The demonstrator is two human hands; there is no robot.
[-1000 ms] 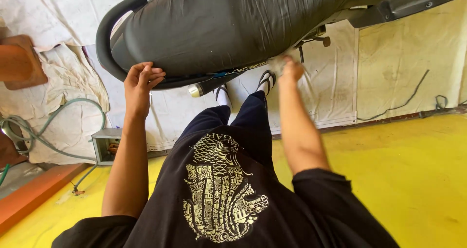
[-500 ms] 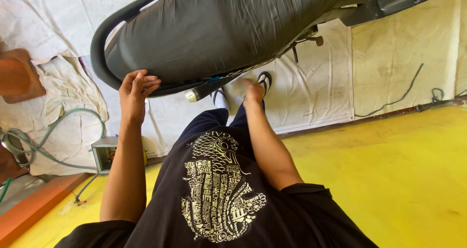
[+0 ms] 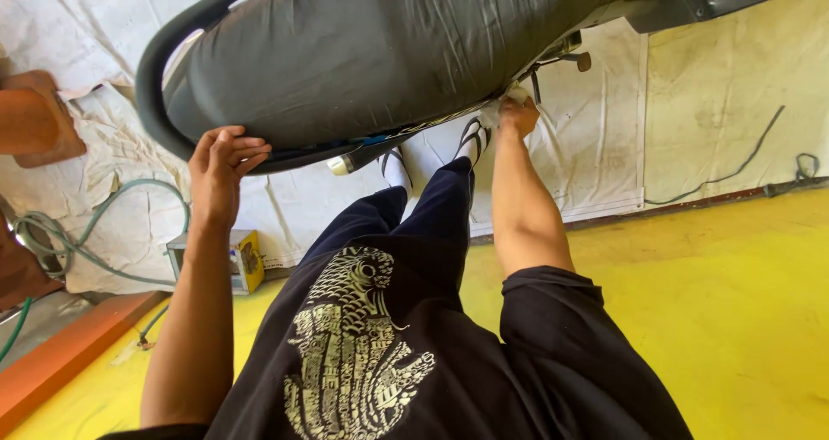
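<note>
1. Only 1 view: a camera worn on the person's head.
2. It looks steeply down along the person's own torso and legs to the yellow floor (image 3: 734,302).
3. It sits close: the motorcycle seat (image 3: 371,51) fills the top, with the left hand (image 3: 220,168) and right hand (image 3: 518,116) within arm's reach.

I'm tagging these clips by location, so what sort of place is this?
Probably a motorcycle repair or wash bay: a motorcycle seat with its grab rail, pale tarps over the wall and floor, and a green hose beside a yellow painted floor.
</note>
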